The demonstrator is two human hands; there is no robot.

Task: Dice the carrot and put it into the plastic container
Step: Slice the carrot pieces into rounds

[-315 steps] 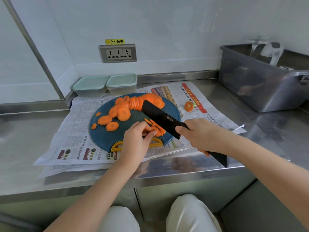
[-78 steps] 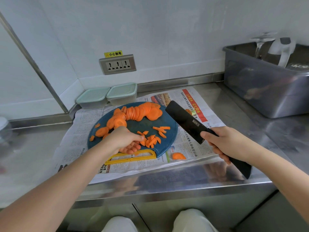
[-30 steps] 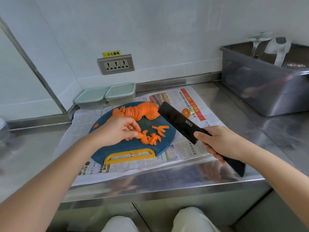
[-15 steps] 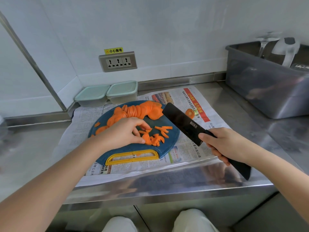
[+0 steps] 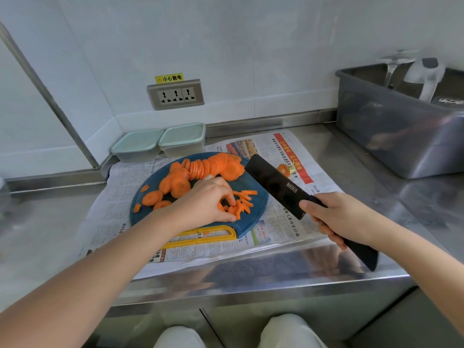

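Back left, the two plastic containers (image 5: pixel 136 148) stand lidded against the wall as before, so no carrot has reached them. On the cutting board (image 5: pixel 143 219) the row of round carrot slices (image 5: pixel 200 169) lies uncut along the far edge, much as it did half a second ago. The left hand (image 5: pixel 208 202) has come down on the small heap of strips (image 5: pixel 244 197) at the board's near right. Its fingers (image 5: pixel 229 197) are bent, tips and thumb pinching the strips together, where a second ago they sat looser above them. I take this as bunching the strips for a crosswise cut into dice, so the task is still early, with most rounds untouched. The knife (image 5: pixel 278 187) no longer bears on the board as it did ten seconds back. Its blade hangs raised over the newspaper (image 5: pixel 120 187) just right of the board, near one stray slice (image 5: pixel 283 170). The right hand (image 5: pixel 336 217) has its fingers wrapped tight around the handle. The slice that lay near the tabletop's (image 5: pixel 414 197) front edge earlier is gone from there.
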